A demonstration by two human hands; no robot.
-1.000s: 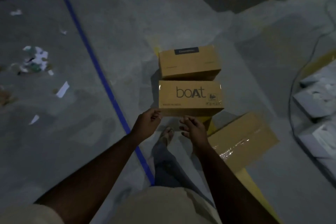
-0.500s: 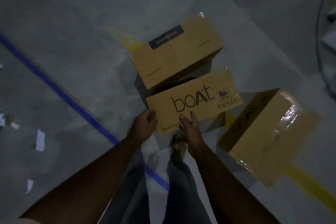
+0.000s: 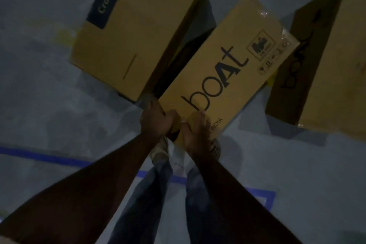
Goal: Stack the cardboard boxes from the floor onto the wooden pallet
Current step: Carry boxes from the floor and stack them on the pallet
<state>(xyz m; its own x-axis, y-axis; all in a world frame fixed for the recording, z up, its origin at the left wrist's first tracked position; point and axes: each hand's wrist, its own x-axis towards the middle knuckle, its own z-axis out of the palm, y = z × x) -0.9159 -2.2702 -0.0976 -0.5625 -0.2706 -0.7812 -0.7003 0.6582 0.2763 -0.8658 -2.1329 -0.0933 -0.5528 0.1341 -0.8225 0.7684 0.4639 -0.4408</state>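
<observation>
A cardboard box printed "boAt" (image 3: 227,65) lies on the grey floor in the middle of the head view, its long side running up to the right. My left hand (image 3: 156,121) is closed over its near left corner. My right hand (image 3: 196,130) lies on its top near the same end, fingers wrapped at the near edge. A larger box with a dark "Crompton" label (image 3: 134,25) sits to the upper left, close beside it. A third boAt box (image 3: 326,69) stands at the right. No pallet is in view.
My legs and feet (image 3: 162,150) stand just behind the held box. A blue tape line (image 3: 45,156) crosses the concrete floor at the left and bends around my feet. A yellow floor mark (image 3: 270,81) shows between the two boAt boxes.
I have bent much lower, so the boxes fill the view and appear rotated. Both hands went from hovering at the boAt box's near edge to gripping its near end.
</observation>
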